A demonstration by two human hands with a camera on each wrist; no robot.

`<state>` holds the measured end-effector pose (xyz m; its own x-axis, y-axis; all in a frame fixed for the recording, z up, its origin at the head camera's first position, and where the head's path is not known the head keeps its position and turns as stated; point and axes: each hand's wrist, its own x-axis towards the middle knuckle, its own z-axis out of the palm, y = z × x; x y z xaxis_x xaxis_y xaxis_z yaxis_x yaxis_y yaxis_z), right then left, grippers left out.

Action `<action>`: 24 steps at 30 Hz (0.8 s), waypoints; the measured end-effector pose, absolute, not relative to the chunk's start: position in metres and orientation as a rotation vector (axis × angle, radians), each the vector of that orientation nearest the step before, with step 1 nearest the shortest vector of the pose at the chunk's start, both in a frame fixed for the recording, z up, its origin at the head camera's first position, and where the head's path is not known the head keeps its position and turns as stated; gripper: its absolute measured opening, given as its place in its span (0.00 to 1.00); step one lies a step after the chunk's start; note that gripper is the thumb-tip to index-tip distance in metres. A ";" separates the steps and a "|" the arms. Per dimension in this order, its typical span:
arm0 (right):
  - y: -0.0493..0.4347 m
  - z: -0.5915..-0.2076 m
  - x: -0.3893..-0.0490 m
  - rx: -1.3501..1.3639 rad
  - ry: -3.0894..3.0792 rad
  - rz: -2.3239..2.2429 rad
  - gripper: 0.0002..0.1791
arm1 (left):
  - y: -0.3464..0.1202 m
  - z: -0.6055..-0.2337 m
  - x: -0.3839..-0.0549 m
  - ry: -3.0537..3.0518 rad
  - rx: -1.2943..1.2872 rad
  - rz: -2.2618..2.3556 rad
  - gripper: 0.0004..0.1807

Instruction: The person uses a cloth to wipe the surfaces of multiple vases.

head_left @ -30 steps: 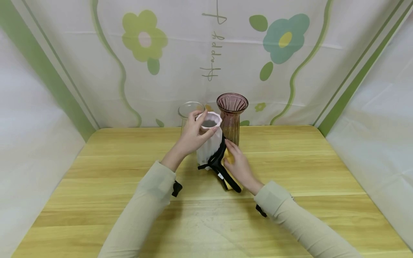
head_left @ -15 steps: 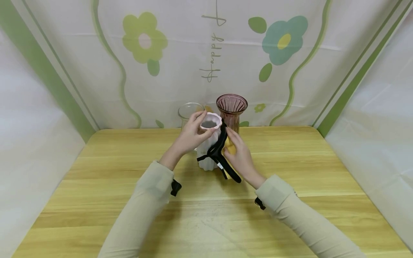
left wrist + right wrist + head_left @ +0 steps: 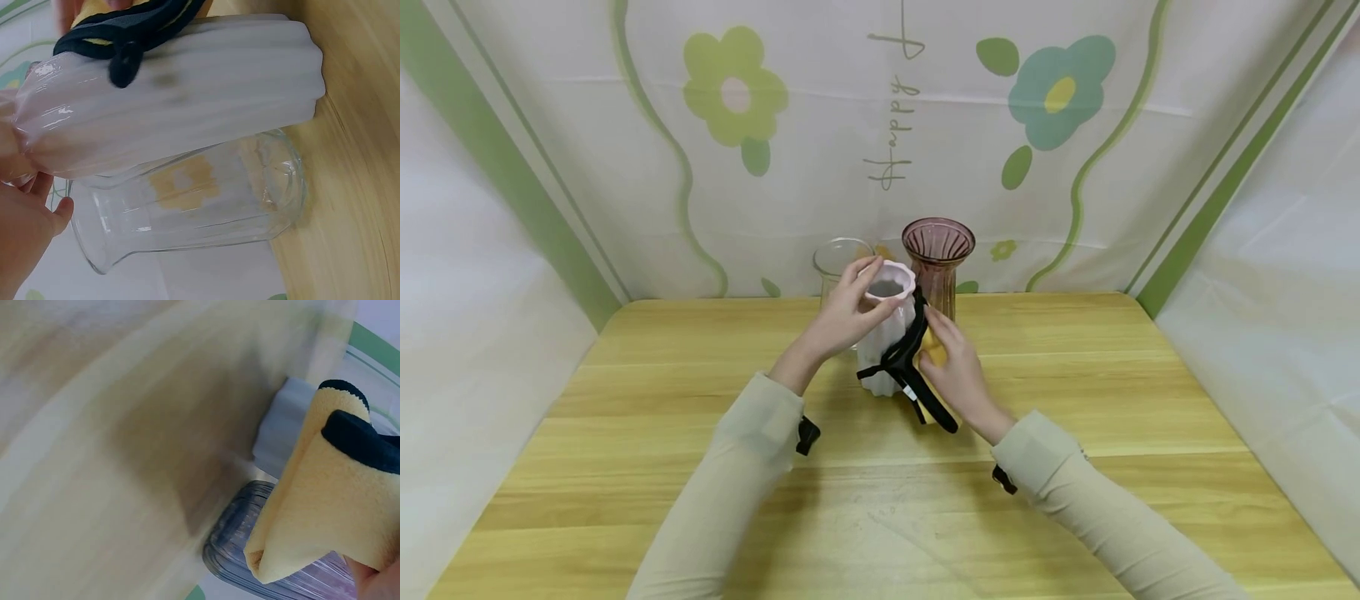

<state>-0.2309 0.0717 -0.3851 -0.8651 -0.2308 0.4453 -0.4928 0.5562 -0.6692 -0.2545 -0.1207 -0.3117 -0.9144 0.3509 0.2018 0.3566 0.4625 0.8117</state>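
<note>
In the head view, a tall ribbed white vase [image 3: 880,340] with a pinkish scalloped rim stands near the table's back. My left hand [image 3: 842,321] holds it by the neck, thumb and fingers around the rim. A folded yellow cloth with black edging [image 3: 934,407] is in my right hand [image 3: 958,375], against the vase's right side. The left wrist view shows the cloth [image 3: 100,37] touching the vase wall [image 3: 187,94], which has a small dark smudge. In the right wrist view the cloth [image 3: 331,487] hangs in a fold; most of my right hand is out of frame.
A clear glass vase [image 3: 206,206] stands just behind and left of the white one. Behind on the right rises a purple ribbed glass vase [image 3: 938,283]. The wooden table [image 3: 880,517] meets a flower-printed curtain [image 3: 820,192] at its back edge.
My right hand has moved the cloth up along the vase's side, then slightly back down. My left hand stays at the rim, and the vases hold their places.
</note>
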 end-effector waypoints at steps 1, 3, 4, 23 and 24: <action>0.072 -0.387 -0.231 0.589 -2.497 1.209 0.36 | -0.120 -0.312 -0.254 -2.686 -0.639 -1.489 0.41; 0.072 -0.390 -0.230 0.579 -2.517 1.206 0.36 | -0.120 -0.312 -0.254 -2.700 -0.615 -1.475 0.42; 0.072 -0.392 -0.230 0.572 -2.530 1.204 0.36 | -0.120 -0.312 -0.254 -2.706 -0.604 -1.467 0.42; 0.071 -0.397 -0.230 0.582 -2.477 1.169 0.37 | -0.123 -0.308 -0.250 -2.702 -0.628 -1.334 0.41; 0.071 -0.395 -0.231 0.591 -2.450 1.163 0.36 | -0.123 -0.308 -0.250 -2.697 -0.634 -1.340 0.41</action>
